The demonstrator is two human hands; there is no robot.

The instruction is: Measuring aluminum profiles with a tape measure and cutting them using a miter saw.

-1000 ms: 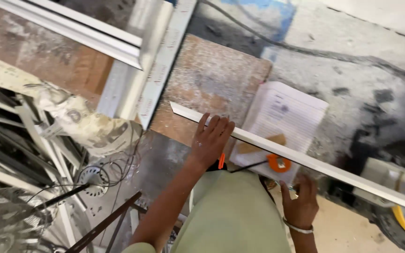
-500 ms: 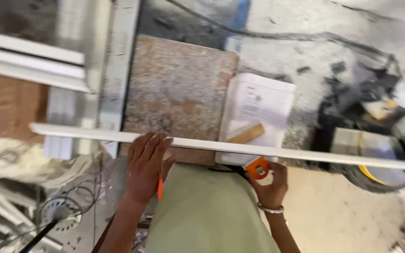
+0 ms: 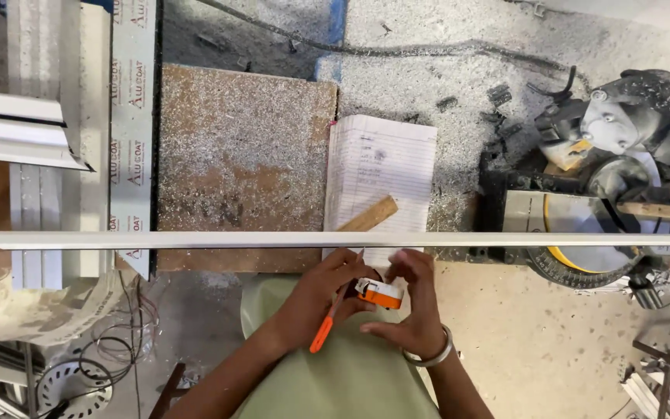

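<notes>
Hands: both of mine meet just below the long white metal strip (image 3: pixel 273 240); my left hand (image 3: pixel 321 293) pinches a slim orange pen (image 3: pixel 322 335) while its fingers curl onto a small orange and white tape measure (image 3: pixel 379 292), and my right hand (image 3: pixel 411 310) cups that tape measure from the other side, a metal bangle (image 3: pixel 428 357) on the wrist.
Grip: neither hand is spread flat; both are closed around what they carry, fingertips close to the strip's near edge.
Strip: it lies level across the whole view, over a speckled brown stone slab (image 3: pixel 246 155) and a lined paper notebook (image 3: pixel 381 159), its right end reaching the mitre saw (image 3: pixel 591 209) with the yellow guard.
Nearby: a short wooden ruler (image 3: pixel 369 215) lies slanted on the notebook, touching the strip's far edge; white aluminium profiles (image 3: pixel 79 132) lie at the left.
Surface: metal swarf covers the counter (image 3: pixel 443 85) and the slab.
Doing it well: I judge the measure's hook should sit square on the strip, with the blade flat along the edge.
Care: I would keep the pen upright for a thin mark, and press the strip so it cannot slide on the swarf.
</notes>
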